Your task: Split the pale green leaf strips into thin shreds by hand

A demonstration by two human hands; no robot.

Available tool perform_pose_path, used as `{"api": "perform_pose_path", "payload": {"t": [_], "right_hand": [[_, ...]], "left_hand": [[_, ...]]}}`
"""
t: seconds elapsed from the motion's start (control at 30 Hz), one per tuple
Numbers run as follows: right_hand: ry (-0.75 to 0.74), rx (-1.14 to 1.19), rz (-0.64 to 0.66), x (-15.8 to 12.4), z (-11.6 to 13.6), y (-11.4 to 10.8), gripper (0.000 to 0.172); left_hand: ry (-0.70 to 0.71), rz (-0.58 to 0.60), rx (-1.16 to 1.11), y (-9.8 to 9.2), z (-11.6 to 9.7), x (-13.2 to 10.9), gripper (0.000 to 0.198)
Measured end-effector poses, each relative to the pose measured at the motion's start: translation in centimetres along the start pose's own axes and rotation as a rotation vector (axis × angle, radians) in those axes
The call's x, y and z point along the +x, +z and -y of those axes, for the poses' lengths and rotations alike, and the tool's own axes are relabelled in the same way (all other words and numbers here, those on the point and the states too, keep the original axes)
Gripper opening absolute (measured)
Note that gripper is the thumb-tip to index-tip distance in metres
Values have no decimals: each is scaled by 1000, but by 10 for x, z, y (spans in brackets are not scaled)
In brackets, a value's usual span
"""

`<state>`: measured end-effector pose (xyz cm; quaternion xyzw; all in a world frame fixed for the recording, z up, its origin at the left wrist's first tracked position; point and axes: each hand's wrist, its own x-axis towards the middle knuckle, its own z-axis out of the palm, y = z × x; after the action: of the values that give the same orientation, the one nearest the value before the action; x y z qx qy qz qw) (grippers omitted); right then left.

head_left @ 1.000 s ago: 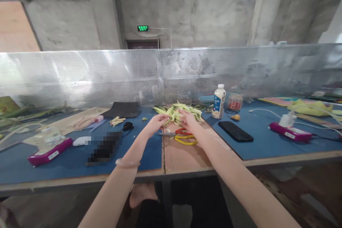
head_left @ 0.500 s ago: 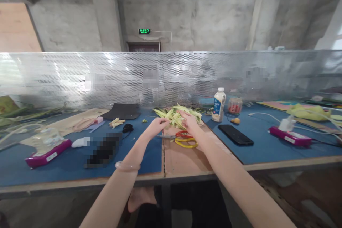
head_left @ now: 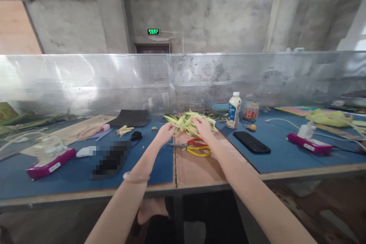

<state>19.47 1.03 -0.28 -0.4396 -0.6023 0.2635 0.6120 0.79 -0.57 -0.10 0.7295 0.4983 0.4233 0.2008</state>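
Observation:
A loose pile of pale green leaf strips [head_left: 185,124] lies on the bare tan board in the middle. My left hand [head_left: 166,132] is at the pile's left edge, thumb and fingers pinched on a strip. Over the right part of the pile, my right hand [head_left: 202,127] also has its fingers closed on a strip. Whether both hands hold the same strip cannot be made out. Just in front of the pile rest scissors [head_left: 199,151] with red and yellow handles. Their blades point left, and my right wrist partly overlaps the handles.
Right of the pile stand a white-capped bottle [head_left: 234,110], a jar with red contents [head_left: 251,111] and a black phone [head_left: 251,142]. Purple power strips [head_left: 310,144] lie on both sides. A black mouse [head_left: 136,136] sits left. A perforated metal screen [head_left: 197,80] rises behind.
My left hand has moved a little left, widening the gap between my hands. My right hand stays nearly in place over the pile. The view has shifted slightly.

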Motion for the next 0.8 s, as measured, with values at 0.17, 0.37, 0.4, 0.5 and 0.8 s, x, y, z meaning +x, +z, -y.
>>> {"api": "perform_pose_path", "payload": {"t": [0.17,0.37,0.4,0.5,0.8], "right_hand": [[71,-5,218,-2,2,5,48],[84,27,305,-5,2,10,47],[70,34,336,-7,3,10,45],[-13,29,429,-14,6,10,41],[81,148,372,-15,3,17,30]], "left_hand": [[31,9,-19,0,3,1,26],[31,25,-35,2,2,0,28],[30,29,-42,2,2,0,29],[22,44,-71,2,3,0,30],[74,106,-91,0,-5,-7,27]]}}
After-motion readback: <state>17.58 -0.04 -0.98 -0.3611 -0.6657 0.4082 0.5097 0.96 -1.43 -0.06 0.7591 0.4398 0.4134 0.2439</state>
